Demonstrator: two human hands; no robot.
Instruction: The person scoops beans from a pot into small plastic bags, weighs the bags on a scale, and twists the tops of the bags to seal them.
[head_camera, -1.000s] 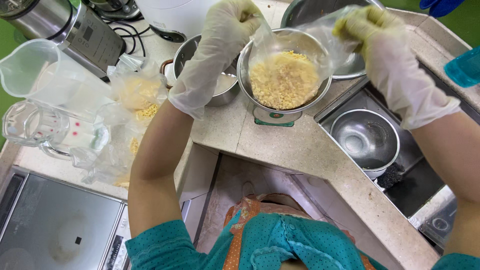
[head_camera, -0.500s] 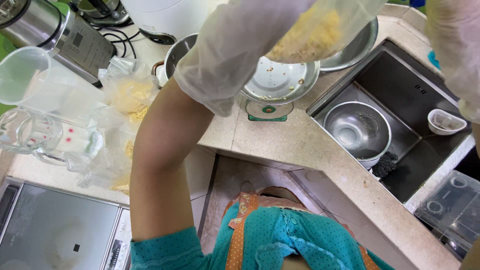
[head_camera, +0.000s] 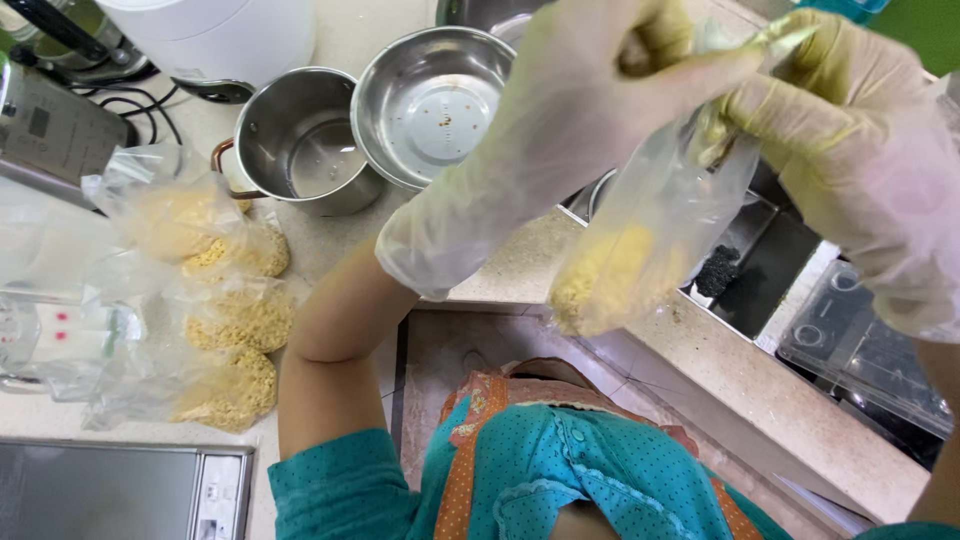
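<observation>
the clear plastic bag (head_camera: 640, 250) of yellow crumbly food hangs in the air in front of the person, its long axis running from its mouth at about 1 o'clock down to the filled bottom at 7 o'clock. both gloved hands are closed on the mouth: the left hand (head_camera: 570, 130) pinches the top edge from the 10 o'clock side, the right hand (head_camera: 840, 140) grips it from the 2 o'clock side. the bag's bottom hangs over the desk (head_camera: 500, 270) edge, with the sink (head_camera: 770, 260) just behind it at 3 o'clock. open room lies below the bag; at 10 o'clock stand an emptied steel bowl (head_camera: 430, 100) and a steel pot (head_camera: 300, 145). filled bags (head_camera: 230, 320) lie well apart at 9 o'clock. half a second ago the bag was higher, over the bowl; now it has dropped lower and nearer the person.
</observation>
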